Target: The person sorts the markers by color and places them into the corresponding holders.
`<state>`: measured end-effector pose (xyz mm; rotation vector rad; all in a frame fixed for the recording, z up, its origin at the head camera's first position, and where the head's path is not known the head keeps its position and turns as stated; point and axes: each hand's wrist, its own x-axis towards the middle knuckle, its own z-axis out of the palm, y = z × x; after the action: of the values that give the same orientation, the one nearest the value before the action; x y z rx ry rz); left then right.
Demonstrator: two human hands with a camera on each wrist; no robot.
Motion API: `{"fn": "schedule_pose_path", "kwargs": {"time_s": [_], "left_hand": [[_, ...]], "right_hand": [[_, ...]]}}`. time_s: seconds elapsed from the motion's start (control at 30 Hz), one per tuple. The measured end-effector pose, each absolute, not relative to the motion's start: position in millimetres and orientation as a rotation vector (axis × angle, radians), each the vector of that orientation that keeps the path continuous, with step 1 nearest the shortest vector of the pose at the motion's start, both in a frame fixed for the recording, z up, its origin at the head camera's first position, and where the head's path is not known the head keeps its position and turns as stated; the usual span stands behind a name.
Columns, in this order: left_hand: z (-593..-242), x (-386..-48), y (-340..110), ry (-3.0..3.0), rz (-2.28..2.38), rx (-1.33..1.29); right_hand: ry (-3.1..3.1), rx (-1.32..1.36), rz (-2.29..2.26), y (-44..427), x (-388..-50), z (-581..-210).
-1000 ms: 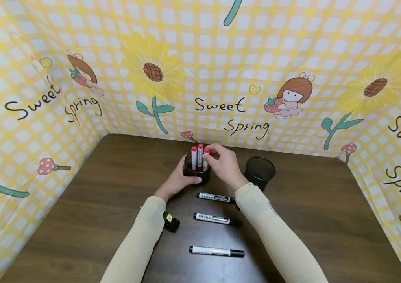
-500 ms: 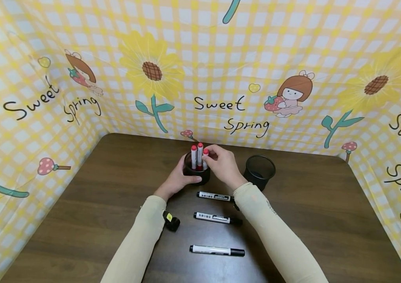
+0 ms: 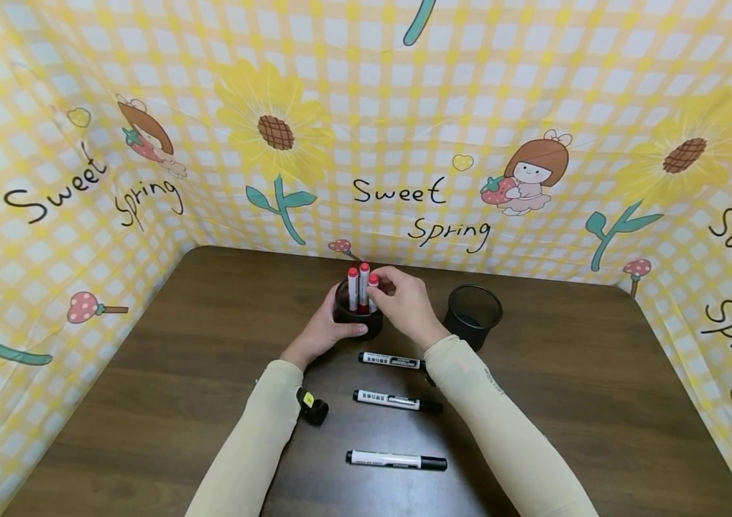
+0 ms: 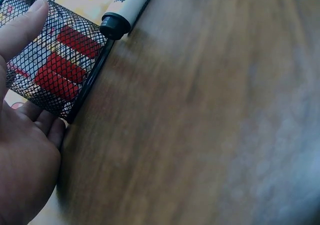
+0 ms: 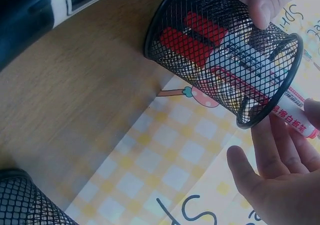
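Head view: toward the far edge of the wooden table (image 3: 165, 345), your left hand (image 3: 332, 323) is curled, your right hand (image 3: 408, 304) pinching, how firmly is hard to tell. The left holds the mesh pen cup (image 3: 374, 327); slackening could let it tip. The second mesh pen cup (image 3: 462, 334) stands near your right hand: a sideways sweep could topple it. The right grips a red whiteboard marker (image 3: 373, 279) partly inside the held cup; a crooked push could wedge it.

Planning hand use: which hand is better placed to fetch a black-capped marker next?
Likely the right hand: the red marker it pinches sits in the mesh cup, so it could let go; the left hand holds that cup.
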<state>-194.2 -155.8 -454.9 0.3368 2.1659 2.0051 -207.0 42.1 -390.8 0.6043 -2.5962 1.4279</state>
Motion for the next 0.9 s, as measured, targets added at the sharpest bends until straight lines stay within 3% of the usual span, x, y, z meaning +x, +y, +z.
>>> {"fn": "schedule_pose_path", "kwargs": {"time_s": [0.73, 0.9], "left_hand": [[-453.8, -192.7, -154.5, 2.178, 2.009, 0.354], [-469.9, -201.1, -157.3, 2.184, 2.006, 0.358]], "right_hand": [[-2.597, 0.567, 1.422, 40.0, -210.0, -389.8], [-2.606, 0.565, 1.418, 39.6, -210.3, -388.9]]}}
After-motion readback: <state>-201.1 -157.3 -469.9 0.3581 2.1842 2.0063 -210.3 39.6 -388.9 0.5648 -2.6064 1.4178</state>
